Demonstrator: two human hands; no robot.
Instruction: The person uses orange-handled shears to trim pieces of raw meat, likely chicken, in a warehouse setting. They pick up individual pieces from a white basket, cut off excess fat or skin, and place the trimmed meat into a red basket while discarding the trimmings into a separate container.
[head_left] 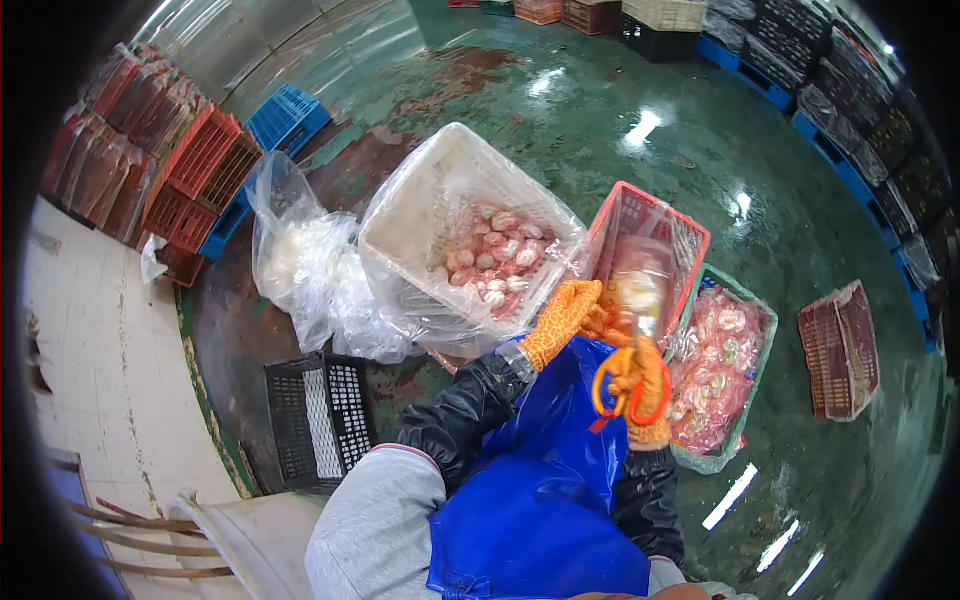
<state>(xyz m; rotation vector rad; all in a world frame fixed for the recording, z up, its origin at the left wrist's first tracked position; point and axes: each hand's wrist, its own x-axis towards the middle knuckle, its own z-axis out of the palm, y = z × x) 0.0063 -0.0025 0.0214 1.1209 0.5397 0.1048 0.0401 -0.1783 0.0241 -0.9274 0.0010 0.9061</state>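
Observation:
Both my hands wear orange gloves, above black sleeves and a blue apron (545, 480). My left hand (565, 318) grips the lower edge of a blurred clear package (640, 285) of pale pink pieces. My right hand (643, 388) is just below the package, closed on orange-handled scissors (608, 388). The package hangs over a red crate (690, 232). To the left is a white crate (420, 215) lined with clear plastic, with pink-and-white pieces (495, 262) in it. To the right a green crate (762, 322) holds pink packed goods.
A black crate (320, 420) stands at my left knee, with clear plastic bags (300, 260) beyond it. Red crates (190, 175) and a blue pallet (288, 118) are stacked at the left. Flat red crates (840, 350) lie on the wet green floor; dark crates (860, 90) line the far right.

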